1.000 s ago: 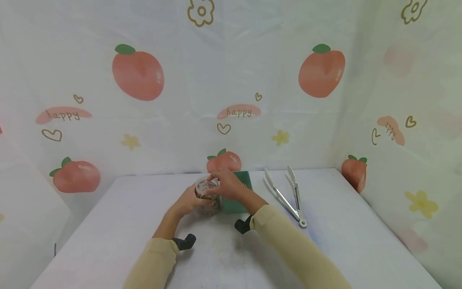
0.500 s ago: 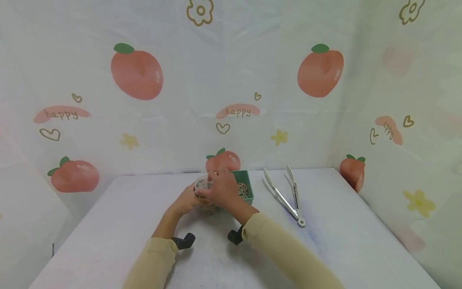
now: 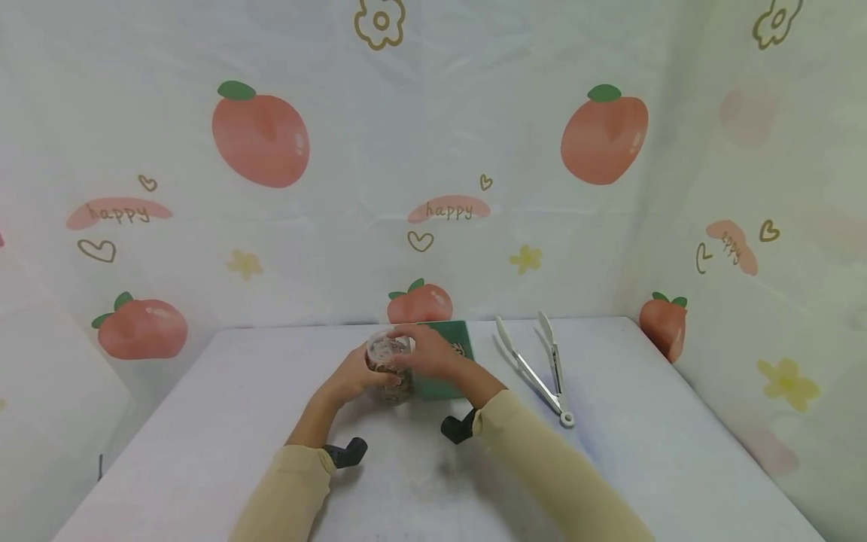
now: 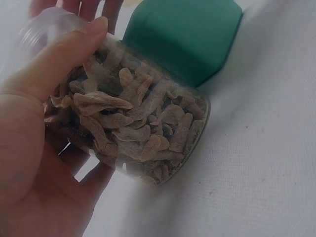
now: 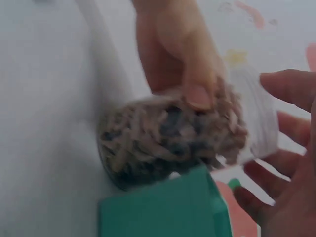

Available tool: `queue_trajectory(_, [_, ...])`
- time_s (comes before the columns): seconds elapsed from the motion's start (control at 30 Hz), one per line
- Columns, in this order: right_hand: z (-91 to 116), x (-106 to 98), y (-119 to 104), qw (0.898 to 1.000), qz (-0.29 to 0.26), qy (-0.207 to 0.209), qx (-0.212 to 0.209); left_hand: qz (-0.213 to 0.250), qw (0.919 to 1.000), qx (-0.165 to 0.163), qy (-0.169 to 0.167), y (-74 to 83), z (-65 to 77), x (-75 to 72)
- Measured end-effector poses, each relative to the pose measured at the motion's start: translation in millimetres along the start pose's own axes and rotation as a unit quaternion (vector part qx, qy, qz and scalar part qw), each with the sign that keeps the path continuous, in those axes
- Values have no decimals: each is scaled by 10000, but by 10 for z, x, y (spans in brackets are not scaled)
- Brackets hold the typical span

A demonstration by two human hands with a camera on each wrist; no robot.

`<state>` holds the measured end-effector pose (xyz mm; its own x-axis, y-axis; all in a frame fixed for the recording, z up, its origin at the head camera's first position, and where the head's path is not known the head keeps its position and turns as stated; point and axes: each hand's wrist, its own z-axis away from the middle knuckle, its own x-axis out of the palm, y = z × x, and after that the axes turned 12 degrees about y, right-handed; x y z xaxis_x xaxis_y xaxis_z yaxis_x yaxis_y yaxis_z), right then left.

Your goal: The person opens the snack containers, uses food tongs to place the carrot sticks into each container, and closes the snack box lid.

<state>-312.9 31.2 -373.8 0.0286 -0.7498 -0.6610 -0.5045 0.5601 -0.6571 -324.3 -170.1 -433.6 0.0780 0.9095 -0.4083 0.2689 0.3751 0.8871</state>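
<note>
A clear jar packed with brown dried strips stands on the white table; its see-through lid is on top. My left hand grips the jar's side, thumb across the front in the left wrist view. Around the lid, my right hand has its thumb and fingers curled from the right. In the right wrist view its thumb and fingertips lie at the lid's edge, somewhat blurred. Touching or very near the jar on the right is a green box with some brown strips inside, partly hidden by my right hand.
Metal tongs with pale tips lie spread on the table, right of the green box. A fruit-print cloth hangs along the table's back edge.
My right hand turned over the lid, baring more of the green box half a second ago, then swung back to about its earlier pose. The left hand and jar stay in place.
</note>
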Motion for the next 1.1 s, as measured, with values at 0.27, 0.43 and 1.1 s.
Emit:
queue_trajectory(0.27, [-17,-101,75,9990,-237,-379,-86,3,10000,-10,-15,-16,-8,9])
queue_trajectory(0.43, [-37,-58,93,9998,-77,-110,-131,19,10000,-16,36,0,-8,13])
queue_trajectory(1.1, [-3,143,89,9958,-177,878,-206,35,10000,49,17,8,-13,3])
